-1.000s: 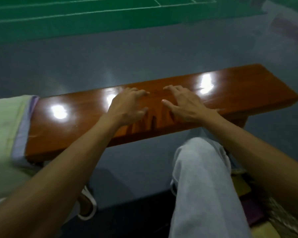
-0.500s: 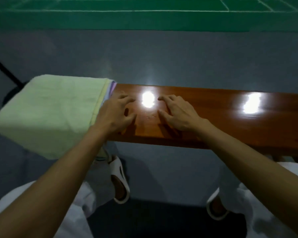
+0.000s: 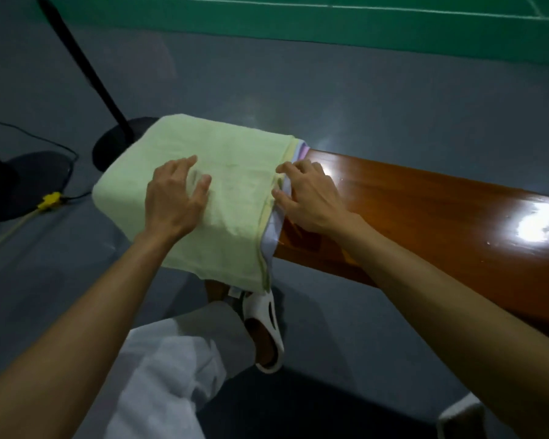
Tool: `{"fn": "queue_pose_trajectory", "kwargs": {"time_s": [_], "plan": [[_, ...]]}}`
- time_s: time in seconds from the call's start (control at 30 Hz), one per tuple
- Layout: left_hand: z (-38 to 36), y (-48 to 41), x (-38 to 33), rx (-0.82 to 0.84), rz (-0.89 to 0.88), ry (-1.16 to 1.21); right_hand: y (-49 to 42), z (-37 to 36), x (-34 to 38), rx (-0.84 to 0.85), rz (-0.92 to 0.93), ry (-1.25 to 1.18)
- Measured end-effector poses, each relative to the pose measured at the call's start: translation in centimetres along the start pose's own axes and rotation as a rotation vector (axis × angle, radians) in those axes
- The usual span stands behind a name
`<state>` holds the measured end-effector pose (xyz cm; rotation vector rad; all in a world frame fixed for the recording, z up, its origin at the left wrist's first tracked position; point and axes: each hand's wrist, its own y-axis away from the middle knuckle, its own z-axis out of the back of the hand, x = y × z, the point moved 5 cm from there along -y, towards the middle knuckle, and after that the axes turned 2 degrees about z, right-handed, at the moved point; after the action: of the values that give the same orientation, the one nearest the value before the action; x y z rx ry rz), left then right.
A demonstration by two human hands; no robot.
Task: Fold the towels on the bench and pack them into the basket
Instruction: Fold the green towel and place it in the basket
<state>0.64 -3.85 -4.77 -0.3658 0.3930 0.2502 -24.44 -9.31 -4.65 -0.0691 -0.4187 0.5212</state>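
We judge the task barely begun. The towels (image 3: 235,147) lie as one flat stack draped over the left end of the bench (image 3: 425,210), a green one on top and the edges of yellow, lilac and white ones showing along its right side (image 3: 274,229). None looks folded small enough to pack, and the near edges hang down over the front of the bench. The basket is not in view, so we cannot say whether anything is in it. Everything is left to do: lift a towel off, fold it, pack it, and repeat for the rest.

Our left hand (image 3: 175,201) rests on the green towel, fingers spread and loosely bent, holding nothing. Our right hand (image 3: 308,194) sits on the wood just beside the stack, its bent fingertips (image 3: 282,168) and thumb touching the layered edges. We cannot tell whether it has a layer pinched.

Half a second ago both hands lay flat on bare wood to the right of the stack, close together. Since then the left hand has crossed onto the green towel and the right has slid up to the stack's edge. Our view has also swung left, so the stack now sits mid-frame.
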Motion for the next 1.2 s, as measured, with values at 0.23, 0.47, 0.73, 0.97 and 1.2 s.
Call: {"fn": "queue_pose_trajectory", "kwargs": {"time_s": [0.23, 0.47, 0.73, 0.97, 1.2], "plan": [[0.3, -2.8, 5.1, -0.097, 0.157, -0.089, -3.3, -1.5, 1.4, -0.125, -0.093, 0.125], [0.8, -5.1, 6.2, -0.143, 0.322, -0.176, -5.7, -1.9, 2.1, -0.147, -0.133, 0.095], [3.4, -4.1, 2.4, -0.341, 0.125, -0.073, -4.7, 0.6, 2.6, -0.334, -0.057, -0.049], [4.6, -3.3, -6.5, -0.31, -0.086, 0.028, -0.6, 7.3, -1.5, -0.519, -0.148, -0.213], [-2.4, 0.4, -16.7, 0.001, -0.218, 0.069, 9.1, 10.7, -13.2, -0.351, -0.318, 0.02]]}}
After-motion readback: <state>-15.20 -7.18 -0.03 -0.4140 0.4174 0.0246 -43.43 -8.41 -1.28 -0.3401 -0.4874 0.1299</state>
